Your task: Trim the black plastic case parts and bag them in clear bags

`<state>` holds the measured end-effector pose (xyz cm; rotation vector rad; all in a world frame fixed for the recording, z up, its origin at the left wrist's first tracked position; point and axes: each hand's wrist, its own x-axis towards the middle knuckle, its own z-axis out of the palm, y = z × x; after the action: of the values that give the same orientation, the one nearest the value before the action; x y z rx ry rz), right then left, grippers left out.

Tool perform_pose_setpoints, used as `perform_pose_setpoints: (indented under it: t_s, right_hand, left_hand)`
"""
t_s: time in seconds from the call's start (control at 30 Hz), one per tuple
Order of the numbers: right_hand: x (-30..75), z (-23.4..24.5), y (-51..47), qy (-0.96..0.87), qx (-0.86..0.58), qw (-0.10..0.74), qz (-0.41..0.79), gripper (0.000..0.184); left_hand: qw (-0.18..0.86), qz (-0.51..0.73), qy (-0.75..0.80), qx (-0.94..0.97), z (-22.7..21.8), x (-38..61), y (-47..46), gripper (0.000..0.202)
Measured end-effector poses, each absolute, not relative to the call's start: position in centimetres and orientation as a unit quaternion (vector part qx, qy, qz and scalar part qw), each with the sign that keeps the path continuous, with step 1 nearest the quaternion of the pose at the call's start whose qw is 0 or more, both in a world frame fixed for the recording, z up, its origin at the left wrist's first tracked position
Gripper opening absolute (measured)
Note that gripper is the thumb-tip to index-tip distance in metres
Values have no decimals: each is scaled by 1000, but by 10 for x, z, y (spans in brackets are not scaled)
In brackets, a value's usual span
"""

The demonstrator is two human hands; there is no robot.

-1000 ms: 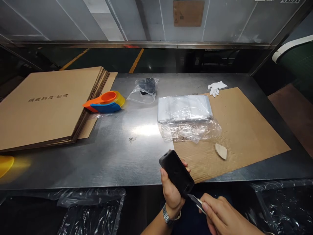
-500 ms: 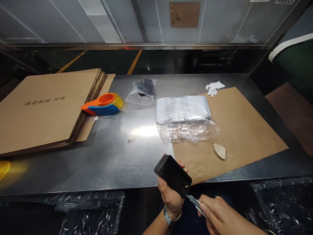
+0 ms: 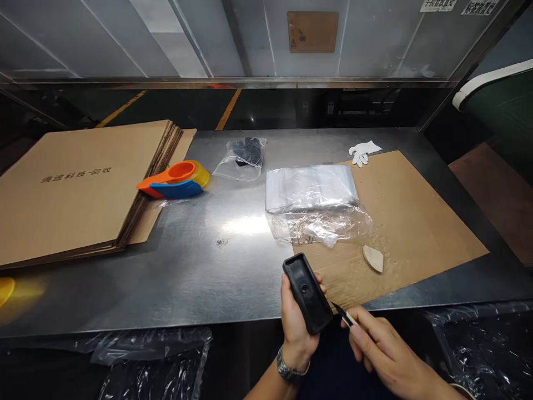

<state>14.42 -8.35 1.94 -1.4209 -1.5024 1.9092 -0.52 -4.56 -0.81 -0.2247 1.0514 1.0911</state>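
Observation:
My left hand (image 3: 296, 328) is wrapped round a black, box-shaped plastic part (image 3: 307, 294), held tilted above the table's front edge. Its hollow side faces up, with a small round hole near the middle. My right hand (image 3: 375, 344) grips a utility knife (image 3: 343, 315) with a pale handle. The blade points up and left, close to the part's lower right edge; I cannot tell whether it touches. Beyond my hands lies a brown cardboard sheet (image 3: 416, 222) with a pale wedge-shaped piece (image 3: 373, 259) on it.
A stack of clear plastic bags (image 3: 312, 189) lies mid-table. Flat cartons (image 3: 83, 194) are piled at left, beside an orange and blue tape dispenser (image 3: 177, 179). Farther back are a bag with black pieces (image 3: 249, 151) and a white glove (image 3: 364, 152). Black plastic-lined bins (image 3: 158, 366) stand below the steel table (image 3: 187, 289).
My left hand has turned the black part over, from its smooth outer side to its hollow side. The knife has moved slightly up and right, its blade angled differently.

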Motion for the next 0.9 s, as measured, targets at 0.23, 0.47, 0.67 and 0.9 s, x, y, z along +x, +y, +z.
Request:
perform_pose_setpoints:
  t_s: [0.23, 0.47, 0.67, 0.9]
  right_hand:
    - [148, 30, -65, -726, -452, 134, 501, 10]
    - [141, 27, -64, -766, -389, 91, 505, 14]
    - [140, 27, -60, -745, -373, 101, 544, 16]
    - [141, 16, -67, -786, -364, 105, 489, 23]
  left_hand:
    - [813, 364, 432, -142, -11, 4, -54, 59]
    - [789, 337, 495, -139, -8, 15, -61, 50]
    - [784, 334, 508, -128, -9, 20, -65, 48]
    - [783, 335, 511, -119, -14, 20, -69, 47]
